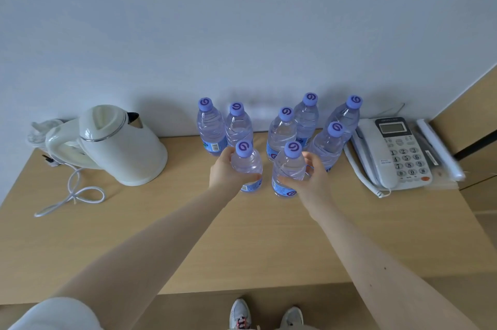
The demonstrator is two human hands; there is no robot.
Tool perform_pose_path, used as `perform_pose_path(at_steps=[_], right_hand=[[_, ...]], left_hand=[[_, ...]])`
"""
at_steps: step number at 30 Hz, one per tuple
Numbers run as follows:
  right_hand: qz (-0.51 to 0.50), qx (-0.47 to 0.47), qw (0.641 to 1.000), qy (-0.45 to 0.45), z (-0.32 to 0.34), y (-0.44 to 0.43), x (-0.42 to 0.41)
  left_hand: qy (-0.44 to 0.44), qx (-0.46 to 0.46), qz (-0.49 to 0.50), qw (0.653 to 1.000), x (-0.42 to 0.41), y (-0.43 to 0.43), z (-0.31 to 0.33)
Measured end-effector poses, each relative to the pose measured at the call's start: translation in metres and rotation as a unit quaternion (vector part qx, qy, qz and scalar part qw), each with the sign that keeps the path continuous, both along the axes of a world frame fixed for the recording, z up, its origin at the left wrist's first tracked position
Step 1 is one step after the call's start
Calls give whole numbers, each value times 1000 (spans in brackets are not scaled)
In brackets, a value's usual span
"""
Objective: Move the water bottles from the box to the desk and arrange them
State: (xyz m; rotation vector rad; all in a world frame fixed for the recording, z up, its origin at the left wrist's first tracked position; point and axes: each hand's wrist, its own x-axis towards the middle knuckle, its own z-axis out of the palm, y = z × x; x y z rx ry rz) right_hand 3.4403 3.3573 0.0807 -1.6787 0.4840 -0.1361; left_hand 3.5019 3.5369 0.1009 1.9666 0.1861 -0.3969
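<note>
On the wooden desk (188,235), close to the wall: eight water bottles (306,120), all upright, clear with purple caps.

Front two are in hand:
- left hand (224,172) wraps the front-left bottle (247,165) from its left side, thumb across the near face just above the label, fingers round the back.
- right hand (314,176) wraps the front-right bottle (287,168) from its right side, thumb across the body, fingers curled round the far side.
- the two held bottles are just beside each other with a narrow gap between. Bases sit at desk level; can't tell if they are actually touching the surface.

Other six stand behind, nearer the wall:
- back-left pair (211,128), side by side.
- back-right four (326,147), bunched close and overlapping in view.

White electric kettle (121,147) stands left of the bottles, well apart, with its cord (72,195) looped on the desk. Corded desk phone (395,152) lies right of the group, just beside the nearest bottle. Two sneakers (240,315) show at the bottom edge, below the desk front.
</note>
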Motion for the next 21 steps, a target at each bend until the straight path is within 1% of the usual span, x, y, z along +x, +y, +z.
perform_pose_path(at_steps=[8,11,21], right_hand=[[10,-4,1000,-3,-8,-4,0],[6,8,1000,-10,-11,-4,0],[9,33,999,-12,-15,0,-2]], left_hand=[[2,23,-37,999,3,-4,-12],[-1,30,-49,998,6,-4,-13],[7,7,-53,999,-1,-1,-14]])
